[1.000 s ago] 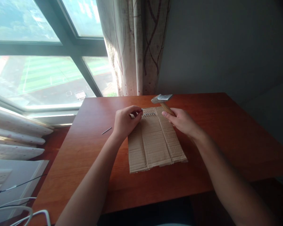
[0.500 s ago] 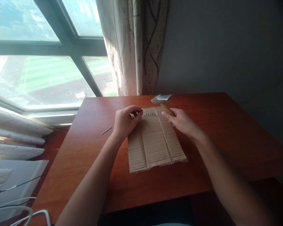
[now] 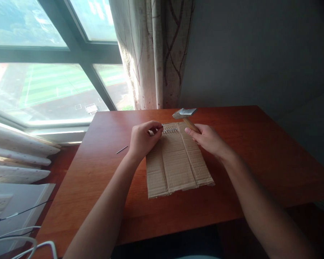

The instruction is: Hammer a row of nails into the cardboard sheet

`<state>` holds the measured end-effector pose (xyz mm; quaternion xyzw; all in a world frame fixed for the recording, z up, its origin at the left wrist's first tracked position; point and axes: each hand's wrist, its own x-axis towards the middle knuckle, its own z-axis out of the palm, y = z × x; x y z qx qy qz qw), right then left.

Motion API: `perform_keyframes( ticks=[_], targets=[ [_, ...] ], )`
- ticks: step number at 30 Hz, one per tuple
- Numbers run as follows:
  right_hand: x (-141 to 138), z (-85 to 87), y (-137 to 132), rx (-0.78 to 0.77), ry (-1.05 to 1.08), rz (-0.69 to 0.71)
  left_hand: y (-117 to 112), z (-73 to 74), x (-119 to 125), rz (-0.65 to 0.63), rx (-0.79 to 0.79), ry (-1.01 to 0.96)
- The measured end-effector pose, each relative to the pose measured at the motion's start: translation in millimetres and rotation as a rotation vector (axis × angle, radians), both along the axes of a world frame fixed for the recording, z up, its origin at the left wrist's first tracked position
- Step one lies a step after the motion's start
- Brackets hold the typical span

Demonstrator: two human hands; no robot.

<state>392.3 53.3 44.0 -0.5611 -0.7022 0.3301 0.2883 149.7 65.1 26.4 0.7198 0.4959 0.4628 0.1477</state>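
A sheet of brown cardboard [image 3: 178,162] lies on the reddish wooden table. Near its far edge is a block of small dark marks or holes [image 3: 170,128] in rows. My left hand [image 3: 145,138] rests over the cardboard's far left corner, thumb and forefinger pinched beside those marks; whatever sits in the pinch is too small to make out. In my right hand [image 3: 206,138] is a hammer [image 3: 191,126], gripped by its wooden handle. Its metal head is raised over the cardboard's far edge. A thin dark metal rod [image 3: 122,149] lies left of my left wrist.
The wooden table [image 3: 259,162] extends far to the right and ends at a grey wall [image 3: 245,54]. Beyond its far left side are a window [image 3: 54,86] and a patterned curtain [image 3: 143,54]. White cables [image 3: 43,244] and a wall socket [image 3: 0,202] are at the lower left.
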Motion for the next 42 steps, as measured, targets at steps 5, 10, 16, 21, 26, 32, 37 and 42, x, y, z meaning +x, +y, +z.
perform_keyframes(
  ticks=[5, 10, 16, 21, 26, 32, 37, 42],
  targets=[
    [-1, 0.4, 0, 0.0, -0.001, 0.003, 0, -0.1, 0, -0.008, 0.004, 0.039],
    [-3, 3.0, -1, 0.004, -0.017, 0.02, 1, -2.4, -1, -0.014, 0.014, 0.054],
    [-8, 22.7, -7, -0.013, -0.008, 0.083, 2, -5.0, -1, -0.006, 0.007, 0.036],
    [-14, 51.6, -8, 0.076, -0.166, 0.099, 2, -4.3, -1, 0.0, -0.006, 0.018],
    [-22, 78.3, -4, 0.086, -0.256, 0.108, 2, -3.7, 0, -0.004, -0.026, 0.02],
    [-32, 90.5, -3, 0.147, -0.287, 0.08, 3, -2.9, 0, -0.012, -0.028, 0.015],
    [-35, 89.7, -7, 0.083, -0.4, 0.115, 1, -0.4, 0, -0.013, -0.049, 0.034],
    [-35, 88.7, -12, 0.144, -0.396, 0.084, 1, -0.2, 1, -0.017, -0.065, 0.023]
  ],
)
